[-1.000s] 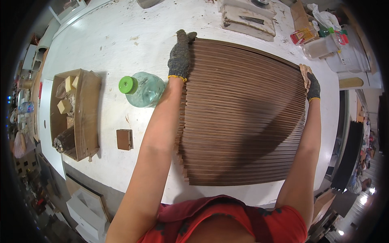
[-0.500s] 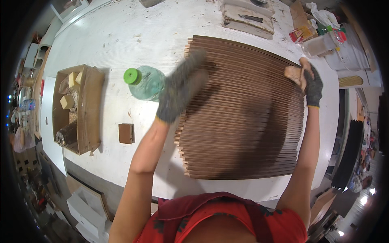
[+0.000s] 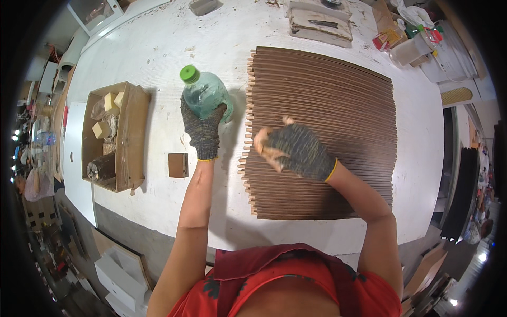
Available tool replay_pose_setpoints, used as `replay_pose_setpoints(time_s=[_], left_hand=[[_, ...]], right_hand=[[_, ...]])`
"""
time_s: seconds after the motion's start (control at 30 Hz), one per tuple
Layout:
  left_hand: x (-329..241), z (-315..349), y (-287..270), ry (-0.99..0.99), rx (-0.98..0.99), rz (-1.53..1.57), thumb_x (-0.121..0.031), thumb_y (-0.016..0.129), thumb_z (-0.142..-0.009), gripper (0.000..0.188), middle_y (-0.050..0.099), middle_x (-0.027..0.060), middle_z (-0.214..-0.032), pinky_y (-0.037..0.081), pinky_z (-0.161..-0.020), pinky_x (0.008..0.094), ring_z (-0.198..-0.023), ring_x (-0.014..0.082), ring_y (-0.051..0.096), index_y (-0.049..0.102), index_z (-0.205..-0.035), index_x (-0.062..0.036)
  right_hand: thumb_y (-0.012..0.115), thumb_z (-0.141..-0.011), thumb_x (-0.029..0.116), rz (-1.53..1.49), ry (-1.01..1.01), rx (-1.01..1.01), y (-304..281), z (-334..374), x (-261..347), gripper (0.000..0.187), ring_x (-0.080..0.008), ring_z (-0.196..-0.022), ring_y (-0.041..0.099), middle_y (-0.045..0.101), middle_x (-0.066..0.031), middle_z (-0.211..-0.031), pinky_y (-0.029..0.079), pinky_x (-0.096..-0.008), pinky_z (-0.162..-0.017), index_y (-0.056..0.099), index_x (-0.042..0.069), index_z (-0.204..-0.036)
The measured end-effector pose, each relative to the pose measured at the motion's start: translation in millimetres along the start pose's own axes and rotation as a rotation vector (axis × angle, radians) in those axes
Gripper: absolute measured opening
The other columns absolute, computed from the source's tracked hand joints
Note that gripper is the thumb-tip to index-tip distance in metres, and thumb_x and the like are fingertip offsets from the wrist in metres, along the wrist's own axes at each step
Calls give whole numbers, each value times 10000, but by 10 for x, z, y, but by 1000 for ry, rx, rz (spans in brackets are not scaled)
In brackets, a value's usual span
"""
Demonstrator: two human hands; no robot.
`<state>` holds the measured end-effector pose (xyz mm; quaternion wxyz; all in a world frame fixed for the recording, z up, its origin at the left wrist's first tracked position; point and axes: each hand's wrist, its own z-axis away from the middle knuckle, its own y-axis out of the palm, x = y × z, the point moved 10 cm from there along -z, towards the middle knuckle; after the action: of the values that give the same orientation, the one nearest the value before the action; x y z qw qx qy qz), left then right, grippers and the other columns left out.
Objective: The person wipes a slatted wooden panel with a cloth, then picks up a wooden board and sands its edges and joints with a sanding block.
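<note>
We've got our left hand [image 3: 202, 132] clamped on the green-capped bottle [image 3: 205, 94], fingers around its near end, left of the brown slats [image 3: 327, 100]; liquid level, can't tell. Our right hand [image 3: 298, 150], over the slats' left part, has fingers closed on a blurred beige rag [image 3: 270, 153]. Left: cardboard box [image 3: 132, 142] holding pale blocks [image 3: 100, 129], dark cylinder [image 3: 101, 166] nearest.

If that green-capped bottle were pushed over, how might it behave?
The bottle would probably roll, given its rounded sides. Its see-through, plastic-looking wall may dent under a firm squeeze. The green cap appears to be on, so spilling seems less likely.
</note>
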<state>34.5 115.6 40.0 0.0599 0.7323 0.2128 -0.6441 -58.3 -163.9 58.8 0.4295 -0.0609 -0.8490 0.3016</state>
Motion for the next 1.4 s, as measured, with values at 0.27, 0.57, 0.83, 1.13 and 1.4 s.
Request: replay_pose_setpoints(time_s=[0.27,0.57,0.83,1.13,1.4], left_hand=[[-182,481,-43,-279,354,500,4,788,-691,701,657,113,-1186,570,-842,345,-1012,219,652,527,-1342,-19],[-488,1859,457,-898,820,805,-132,743,-817,604,653,102,-1132,559,-872,302,-989,169,650,499,-1348,19],[-754,2095,408,-1207,770,1151,-238,680,-940,451,659,125,-1165,591,-872,350,-1011,217,678,545,-1307,-12],[-848,1994,358,-1086,833,928,-265,681,-947,441,678,115,-1122,589,-865,326,-996,201,683,570,-1283,-2],[-593,1136,68,-684,742,557,-36,822,-766,658,670,120,-1182,578,-892,344,-1036,212,667,524,-1352,7]], right_hand=[[763,-852,239,-1010,915,-332,-302,379,-686,613,-265,-1153,622,628,-99,-1277,519,-399,-996,531,34,-1381],[613,-991,251,-714,527,-171,75,-16,-718,419,-271,-1107,633,622,-143,-1265,548,-375,-965,548,11,-1329],[536,-1024,140,-1795,656,-374,533,159,-1188,311,-259,-1038,661,645,-172,-1194,596,-361,-899,570,-59,-1260],[559,-1022,168,-1486,524,-272,366,98,-953,365,-226,-1054,640,616,-160,-1235,589,-350,-916,524,-56,-1308],[736,-886,351,-1547,143,-151,77,-24,-943,710,-235,-1187,579,557,-123,-1368,514,-340,-1017,426,21,-1433]])
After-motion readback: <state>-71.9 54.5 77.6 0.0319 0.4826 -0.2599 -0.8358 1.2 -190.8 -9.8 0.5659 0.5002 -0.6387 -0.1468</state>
